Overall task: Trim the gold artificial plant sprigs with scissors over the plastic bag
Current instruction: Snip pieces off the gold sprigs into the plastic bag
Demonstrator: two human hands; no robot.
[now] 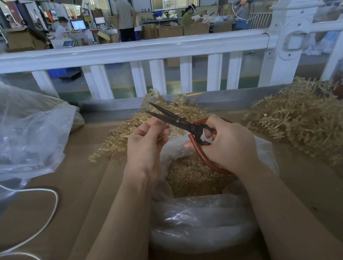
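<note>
Trimming in progress. The right hand (227, 141) grips the red looped handles of the scissors (178, 121), whose dark blades stand parted and point up and away to the left. The left hand (146, 142) has its fingers curled, the tips touching the lower blade; whether its grip pinches a thin stem cannot be told (the fingers hide it). Both hands hover over the open plastic bag (200, 218), a clear, crinkled film sack already holding a bed of gold trimmings (190, 177). Untrimmed gold sprigs (301, 120), wiry and beaded, lie heaped on the cardboard-covered desk (84, 203) to the right; a second bunch (122, 130) lies beyond the hands. Next, judging by the parted blades: seat a stem between them and close, letting the offcut fall into the bag.
</note>
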